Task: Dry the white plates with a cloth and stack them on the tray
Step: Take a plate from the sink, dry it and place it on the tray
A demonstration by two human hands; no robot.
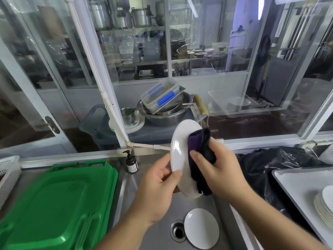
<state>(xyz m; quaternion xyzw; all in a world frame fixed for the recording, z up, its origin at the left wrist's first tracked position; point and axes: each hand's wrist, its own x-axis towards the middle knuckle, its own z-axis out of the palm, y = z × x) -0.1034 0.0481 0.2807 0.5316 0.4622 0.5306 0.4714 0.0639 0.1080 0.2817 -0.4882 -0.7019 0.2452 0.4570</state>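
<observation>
Work area: stainless steel sink [212, 206] set in a stainless counter, facing a glass partition [207, 51] w/ white frames. Behind the glass: shelves w/ metal pots [141, 17] and steel bowls [162, 114] holding a clear container w/ blue clips [162, 94].

L hand [158, 188] grips a white plate [180, 156] at its lower-left rim, thumb over the front edge; plate is held tilted on edge above the sink. R hand [218, 166] clutches a dark purple cloth [200, 156], pressed against the plate's right side and wrapped over its rim.

A second white plate [201, 228] lies flat in the sink basin, just beside the drain [177, 230].

Right: white tray [295, 181] on the counter carries a stack of white plates [324, 208], partly cut off by the frame edge. A black plastic bag [266, 165] lies between sink and tray.

Left: green plastic lids [59, 201] stacked on the counter, a white perforated basket [8, 174] at far left. A brown pump bottle [131, 163] stands at the sink's back-left corner.
</observation>
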